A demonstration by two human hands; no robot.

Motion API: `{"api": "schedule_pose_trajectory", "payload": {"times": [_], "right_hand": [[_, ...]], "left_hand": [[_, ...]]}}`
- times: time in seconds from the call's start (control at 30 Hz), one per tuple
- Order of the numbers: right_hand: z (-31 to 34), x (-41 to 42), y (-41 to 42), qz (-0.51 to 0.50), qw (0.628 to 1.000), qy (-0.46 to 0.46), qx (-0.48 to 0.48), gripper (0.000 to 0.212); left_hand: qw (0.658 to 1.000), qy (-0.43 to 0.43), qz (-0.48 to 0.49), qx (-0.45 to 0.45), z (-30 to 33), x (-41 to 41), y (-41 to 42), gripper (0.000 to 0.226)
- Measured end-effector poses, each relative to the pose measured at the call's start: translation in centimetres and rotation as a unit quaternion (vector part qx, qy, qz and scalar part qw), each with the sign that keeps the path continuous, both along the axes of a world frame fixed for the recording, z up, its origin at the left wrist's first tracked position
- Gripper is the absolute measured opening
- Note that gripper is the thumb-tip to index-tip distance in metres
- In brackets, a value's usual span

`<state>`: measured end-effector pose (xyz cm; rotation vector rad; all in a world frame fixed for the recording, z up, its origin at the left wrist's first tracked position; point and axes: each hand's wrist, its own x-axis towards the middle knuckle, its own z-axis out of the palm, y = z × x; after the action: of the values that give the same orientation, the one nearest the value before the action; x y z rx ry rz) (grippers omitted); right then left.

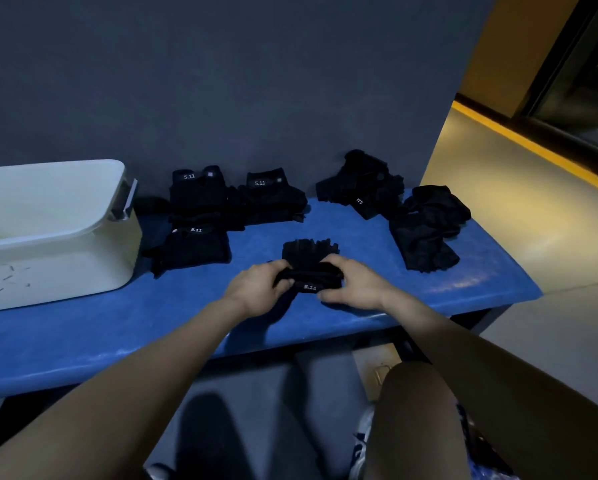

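Note:
A black fingerless glove (309, 259) marked 5.11 lies on the blue bench (83, 337) in front of me. My left hand (256, 289) grips its wrist end from the left. From the right, my right hand (354, 284) holds the same end, thumb over the cuff. Three neat stacks of the same gloves sit at the back left: one (197, 190), another (273, 197) and a nearer one (193, 249). Loose, unsorted gloves lie at the back right (363, 183) and at the right (425, 230).
A white plastic tub (55, 237) with a handle stands on the bench's left end. A dark grey wall rises right behind the bench. The bench's right end stops near a lit floor with a yellow stripe (532, 147). My knee (415, 410) is below the front edge.

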<state>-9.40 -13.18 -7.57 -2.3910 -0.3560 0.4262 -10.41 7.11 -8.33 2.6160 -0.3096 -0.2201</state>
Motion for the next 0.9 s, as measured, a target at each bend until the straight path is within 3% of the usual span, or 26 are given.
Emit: {"api": "schedule_pose_trajectory", "payload": {"times": [0.07, 0.13, 0.27, 0.37, 0.6, 0.9], "right_hand": [[-0.8, 0.1, -0.5, -0.003, 1.0, 0.004, 0.011, 0.054], [-1.3, 0.4, -0.4, -0.041, 0.997, -0.001, 0.069, 0.04], [-1.0, 1.7, 0.3, -0.104, 0.977, 0.046, 0.179, 0.021], [-1.4, 2.6, 0.4, -0.139, 0.98, 0.029, 0.137, 0.006], [-1.5, 4.1, 0.9, -0.206, 0.976, 0.019, 0.073, 0.033], [-1.1, 4.4, 0.7, -0.272, 0.962, 0.022, -0.022, 0.034]], "left_hand": [[0.999, 0.028, 0.013, -0.04, 0.0, 0.4, 0.3, 0.012], [0.996, 0.041, 0.027, -0.076, 0.1, 0.6, 0.2, 0.012], [0.983, 0.048, 0.099, -0.144, 0.3, 1.2, -0.5, 0.039], [0.974, 0.054, 0.134, -0.173, 0.2, 1.6, -1.2, 0.046], [0.969, 0.074, 0.146, -0.184, 0.1, 2.5, -1.5, 0.035], [0.967, 0.064, 0.223, -0.11, -0.9, 3.0, -1.9, 0.047]]}}
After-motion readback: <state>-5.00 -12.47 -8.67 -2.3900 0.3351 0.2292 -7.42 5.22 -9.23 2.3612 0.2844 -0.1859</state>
